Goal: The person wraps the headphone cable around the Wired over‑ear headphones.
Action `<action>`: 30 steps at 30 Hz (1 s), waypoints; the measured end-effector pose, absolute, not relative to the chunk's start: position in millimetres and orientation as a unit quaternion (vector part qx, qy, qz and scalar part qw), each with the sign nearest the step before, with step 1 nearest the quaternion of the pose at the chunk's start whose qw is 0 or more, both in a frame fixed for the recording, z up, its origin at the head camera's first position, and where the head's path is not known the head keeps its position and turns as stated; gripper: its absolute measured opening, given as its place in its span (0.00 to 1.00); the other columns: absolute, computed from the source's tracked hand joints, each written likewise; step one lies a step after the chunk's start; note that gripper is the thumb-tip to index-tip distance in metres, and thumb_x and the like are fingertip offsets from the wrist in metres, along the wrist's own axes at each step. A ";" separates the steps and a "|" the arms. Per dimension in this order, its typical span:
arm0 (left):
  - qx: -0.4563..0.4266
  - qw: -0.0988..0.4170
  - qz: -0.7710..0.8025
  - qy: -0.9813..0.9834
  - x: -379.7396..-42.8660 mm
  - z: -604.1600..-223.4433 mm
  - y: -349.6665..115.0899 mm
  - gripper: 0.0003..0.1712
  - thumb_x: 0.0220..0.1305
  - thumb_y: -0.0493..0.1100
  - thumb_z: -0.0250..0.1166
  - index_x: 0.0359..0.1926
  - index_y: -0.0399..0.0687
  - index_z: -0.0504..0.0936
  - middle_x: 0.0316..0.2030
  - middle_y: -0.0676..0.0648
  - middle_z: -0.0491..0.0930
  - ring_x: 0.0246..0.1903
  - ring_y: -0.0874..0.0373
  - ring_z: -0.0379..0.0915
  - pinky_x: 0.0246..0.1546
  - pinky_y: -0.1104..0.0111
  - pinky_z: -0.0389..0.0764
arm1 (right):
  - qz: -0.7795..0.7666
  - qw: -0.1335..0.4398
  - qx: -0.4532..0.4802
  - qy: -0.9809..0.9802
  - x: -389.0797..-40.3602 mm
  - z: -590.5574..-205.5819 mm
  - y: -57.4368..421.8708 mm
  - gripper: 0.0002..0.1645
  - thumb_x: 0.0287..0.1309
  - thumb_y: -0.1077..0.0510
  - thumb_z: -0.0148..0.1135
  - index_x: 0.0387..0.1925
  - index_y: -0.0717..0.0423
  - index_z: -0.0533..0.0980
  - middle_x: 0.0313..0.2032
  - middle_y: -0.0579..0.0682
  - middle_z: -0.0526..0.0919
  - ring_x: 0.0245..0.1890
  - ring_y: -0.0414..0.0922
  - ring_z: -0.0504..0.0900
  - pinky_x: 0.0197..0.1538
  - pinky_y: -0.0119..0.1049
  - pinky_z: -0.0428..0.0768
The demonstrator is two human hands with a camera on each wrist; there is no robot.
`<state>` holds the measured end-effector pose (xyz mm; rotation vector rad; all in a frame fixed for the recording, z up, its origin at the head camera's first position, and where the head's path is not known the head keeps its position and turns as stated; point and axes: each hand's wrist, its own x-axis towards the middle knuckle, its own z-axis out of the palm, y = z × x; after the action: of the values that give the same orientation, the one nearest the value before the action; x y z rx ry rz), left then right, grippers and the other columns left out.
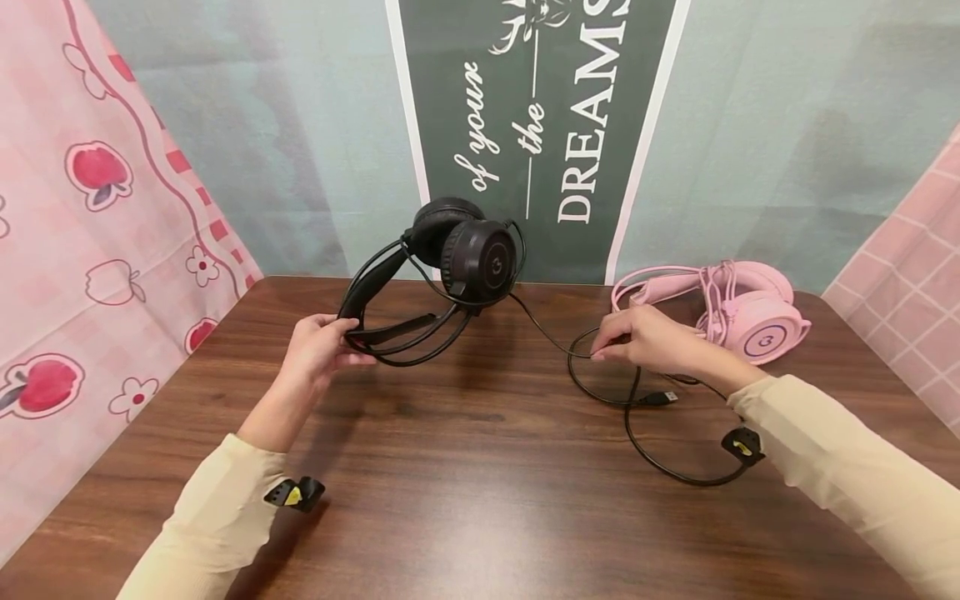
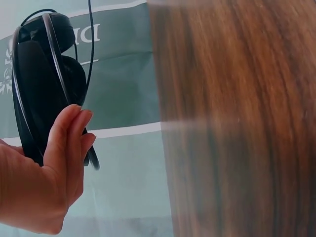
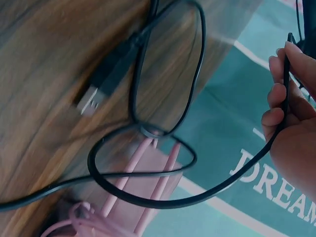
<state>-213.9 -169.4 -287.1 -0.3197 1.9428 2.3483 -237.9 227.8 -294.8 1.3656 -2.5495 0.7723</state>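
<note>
Black over-ear headphones (image 1: 480, 258) are held up off the table at centre-left, ear cups toward the back. My left hand (image 1: 318, 350) grips their headband, thumb on top; the left wrist view shows the fingers wrapped round the band of the headphones (image 2: 34, 89). From the ear cup a thin black cable (image 1: 542, 327) runs right to my right hand (image 1: 637, 337), which pinches it between thumb and fingers. Beyond that hand the cable loops over the table. Its USB plug (image 3: 106, 79) lies near the loops, metal end bare.
Pink headphones (image 1: 765, 321) with their cord bundled lie at the back right, just behind my right hand. A wooden table (image 1: 450, 492) spans the front. Behind it hangs a green cloth with lettering (image 1: 540, 125); a pink patterned cloth (image 1: 97, 250) hangs at the left.
</note>
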 end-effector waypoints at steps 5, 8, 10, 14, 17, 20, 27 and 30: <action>-0.105 0.034 0.766 0.634 -216.1 -291.9 -161.8 0.03 0.64 0.29 0.46 0.38 0.33 0.62 0.20 0.47 0.73 0.18 0.59 0.77 0.21 0.68 0.82 | 0.273 0.065 0.490 -0.825 -234.8 -299.4 214.9 0.10 0.41 0.69 0.69 0.20 0.51 0.81 0.22 0.38 0.77 0.24 0.32 0.72 0.25 0.28 0.73; -0.104 0.033 0.765 0.634 -217.0 -293.1 -156.8 0.04 0.64 0.29 0.47 0.39 0.31 0.63 0.21 0.46 0.73 0.18 0.58 0.77 0.22 0.67 0.82 | 0.287 0.058 0.495 -0.818 -232.0 -299.5 209.0 0.10 0.41 0.70 0.68 0.21 0.51 0.81 0.23 0.39 0.78 0.25 0.32 0.74 0.26 0.29 0.74; -0.107 0.032 0.765 0.635 -217.6 -293.5 -154.0 0.05 0.63 0.29 0.47 0.40 0.30 0.63 0.21 0.45 0.72 0.20 0.58 0.77 0.23 0.66 0.82 | 0.295 0.059 0.501 -0.811 -229.9 -298.3 205.4 0.11 0.41 0.70 0.68 0.21 0.51 0.81 0.23 0.39 0.78 0.25 0.33 0.74 0.27 0.29 0.74; -0.115 0.024 0.764 0.635 -219.2 -294.6 -149.4 0.05 0.63 0.29 0.47 0.40 0.33 0.61 0.26 0.43 0.70 0.21 0.58 0.77 0.23 0.66 0.82 | 0.308 0.066 0.527 -0.789 -226.7 -297.3 197.1 0.10 0.41 0.70 0.69 0.22 0.51 0.81 0.24 0.40 0.78 0.25 0.35 0.74 0.27 0.29 0.74; -0.119 0.018 0.764 0.634 -220.1 -296.3 -146.6 0.07 0.63 0.29 0.46 0.41 0.35 0.58 0.29 0.42 0.69 0.20 0.58 0.77 0.23 0.66 0.82 | 0.314 0.065 0.538 -0.780 -224.5 -296.0 190.8 0.10 0.41 0.70 0.69 0.22 0.51 0.81 0.24 0.40 0.78 0.25 0.35 0.74 0.27 0.27 0.74; -0.123 0.013 0.764 0.634 -220.4 -298.5 -145.6 0.07 0.62 0.28 0.46 0.40 0.37 0.57 0.28 0.42 0.70 0.18 0.58 0.77 0.23 0.67 0.82 | 0.312 0.069 0.534 -0.782 -222.4 -291.8 187.0 0.10 0.42 0.69 0.69 0.22 0.50 0.81 0.24 0.40 0.78 0.25 0.34 0.74 0.28 0.27 0.74; -0.117 0.000 0.738 0.664 -218.8 -299.9 -144.3 0.04 0.60 0.28 0.46 0.37 0.34 0.60 0.26 0.40 0.71 0.17 0.59 0.77 0.22 0.67 0.82 | 0.334 0.064 0.527 -0.779 -220.7 -275.2 188.0 0.10 0.44 0.69 0.68 0.24 0.50 0.81 0.25 0.40 0.79 0.27 0.36 0.76 0.29 0.28 0.74; -0.111 -0.004 0.730 0.675 -217.6 -300.3 -142.9 0.05 0.60 0.28 0.47 0.38 0.33 0.61 0.24 0.41 0.73 0.17 0.58 0.77 0.21 0.66 0.82 | 0.344 0.057 0.527 -0.775 -221.6 -268.1 187.8 0.10 0.45 0.69 0.67 0.25 0.50 0.81 0.26 0.40 0.79 0.28 0.37 0.77 0.32 0.28 0.75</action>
<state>-217.6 -142.9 -300.3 -0.3503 2.1250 2.2987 -221.6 187.8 -268.1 1.5984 -2.3502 1.0418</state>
